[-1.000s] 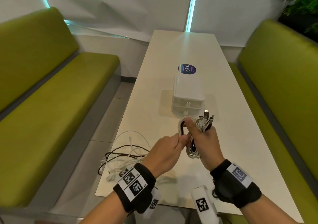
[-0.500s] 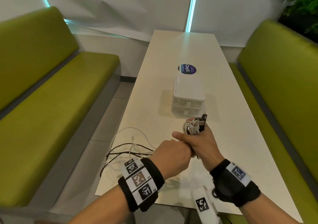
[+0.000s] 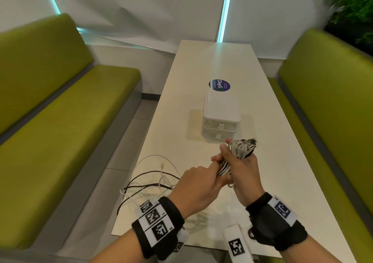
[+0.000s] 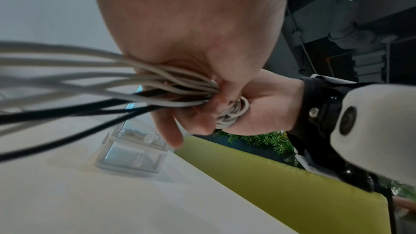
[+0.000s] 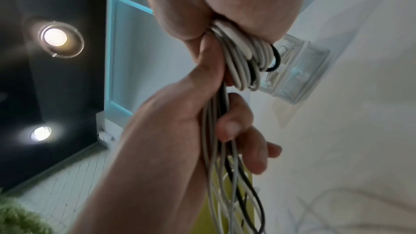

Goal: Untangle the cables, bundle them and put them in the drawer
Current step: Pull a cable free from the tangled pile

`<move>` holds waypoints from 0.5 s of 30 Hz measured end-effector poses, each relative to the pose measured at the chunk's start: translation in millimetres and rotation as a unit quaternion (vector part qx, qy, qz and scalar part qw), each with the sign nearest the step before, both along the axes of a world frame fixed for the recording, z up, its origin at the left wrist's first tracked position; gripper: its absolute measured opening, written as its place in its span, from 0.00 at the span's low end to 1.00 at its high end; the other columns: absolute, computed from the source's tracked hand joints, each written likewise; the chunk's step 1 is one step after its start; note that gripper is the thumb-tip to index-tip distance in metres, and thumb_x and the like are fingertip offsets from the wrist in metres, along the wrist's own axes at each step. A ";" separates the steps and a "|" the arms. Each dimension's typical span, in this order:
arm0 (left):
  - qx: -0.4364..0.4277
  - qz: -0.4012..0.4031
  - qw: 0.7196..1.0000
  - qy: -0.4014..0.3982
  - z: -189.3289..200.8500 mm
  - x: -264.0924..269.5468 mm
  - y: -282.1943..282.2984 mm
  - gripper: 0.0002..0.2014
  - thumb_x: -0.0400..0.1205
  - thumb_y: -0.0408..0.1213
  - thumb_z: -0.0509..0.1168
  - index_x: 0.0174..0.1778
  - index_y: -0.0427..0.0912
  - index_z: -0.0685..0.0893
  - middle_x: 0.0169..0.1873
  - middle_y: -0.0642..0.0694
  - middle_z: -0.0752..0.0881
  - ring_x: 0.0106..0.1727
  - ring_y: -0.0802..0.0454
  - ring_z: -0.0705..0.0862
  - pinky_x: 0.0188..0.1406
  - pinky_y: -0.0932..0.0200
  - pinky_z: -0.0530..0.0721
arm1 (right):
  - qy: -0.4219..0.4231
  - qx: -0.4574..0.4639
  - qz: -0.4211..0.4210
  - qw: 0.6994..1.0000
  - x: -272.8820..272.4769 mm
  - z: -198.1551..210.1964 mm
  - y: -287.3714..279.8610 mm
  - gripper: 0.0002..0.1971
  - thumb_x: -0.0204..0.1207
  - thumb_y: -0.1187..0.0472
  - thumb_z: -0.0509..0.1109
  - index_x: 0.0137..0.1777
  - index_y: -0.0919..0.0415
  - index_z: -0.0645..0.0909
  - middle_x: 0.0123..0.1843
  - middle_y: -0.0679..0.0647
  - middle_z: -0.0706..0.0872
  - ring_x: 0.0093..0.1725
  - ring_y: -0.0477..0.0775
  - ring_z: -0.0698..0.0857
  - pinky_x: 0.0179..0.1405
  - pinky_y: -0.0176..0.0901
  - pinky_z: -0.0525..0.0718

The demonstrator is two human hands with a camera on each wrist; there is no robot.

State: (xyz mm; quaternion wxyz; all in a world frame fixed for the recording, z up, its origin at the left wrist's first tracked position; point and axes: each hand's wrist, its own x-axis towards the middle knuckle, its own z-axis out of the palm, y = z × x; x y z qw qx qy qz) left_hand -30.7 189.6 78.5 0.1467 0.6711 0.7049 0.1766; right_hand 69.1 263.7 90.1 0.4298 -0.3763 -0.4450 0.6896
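Cables [image 3: 153,182] are still trailing loose over the counter [image 3: 201,64] edge at near left — the left hand [image 3: 198,190] is gripping those strands while the right hand [image 3: 242,167] is clenching the coiled bundle [image 3: 237,149]. Tugging unevenly could be snagging a loop and loosening the coil. Both drawers of the drawer unit [image 3: 221,117], just beyond, are sitting closed.

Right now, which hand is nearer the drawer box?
The right hand: it holds the cable bundle up just in front of the drawer box. The left hand grips the cables lower, nearer the person.
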 end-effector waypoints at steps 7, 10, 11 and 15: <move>0.040 0.018 0.998 -0.035 -0.2 3.0 -8.6 0.20 0.88 0.57 0.47 0.61 0.46 0.72 0.37 0.42 0.85 0.34 0.40 0.81 0.32 0.48 0.72 | 0.064 -0.012 0.006 0.998 -3.6 1.7 -4.1 0.13 0.76 0.67 0.72 0.59 0.60 0.78 0.28 0.57 0.78 0.35 0.58 0.87 0.36 0.48 0.87; -0.001 0.020 1.000 0.001 0.9 3.5 -5.5 0.24 0.87 0.60 0.45 0.53 0.44 0.76 0.36 0.38 0.84 0.36 0.37 0.78 0.33 0.50 0.68 | 0.049 -0.021 -0.024 0.998 -2.9 0.3 -2.1 0.11 0.73 0.64 0.75 0.52 0.60 0.77 0.24 0.52 0.73 0.28 0.56 0.81 0.29 0.46 0.82; -0.022 0.024 0.999 0.011 0.4 2.8 -4.3 0.27 0.86 0.62 0.44 0.44 0.44 0.77 0.33 0.39 0.82 0.35 0.38 0.76 0.34 0.50 0.67 | 0.043 -0.021 -0.028 0.998 -2.6 0.4 -1.3 0.12 0.71 0.64 0.77 0.49 0.60 0.77 0.24 0.52 0.72 0.26 0.55 0.78 0.31 0.47 0.81; -0.068 0.010 0.997 -0.035 -0.6 0.9 -3.0 0.33 0.84 0.66 0.43 0.35 0.41 0.78 0.24 0.47 0.74 0.30 0.46 0.74 0.31 0.51 0.65 | 0.023 -0.022 -0.018 0.999 -2.9 6.9 0.2 0.18 0.58 0.63 0.82 0.41 0.59 0.75 0.24 0.54 0.64 0.18 0.51 0.65 0.26 0.47 0.75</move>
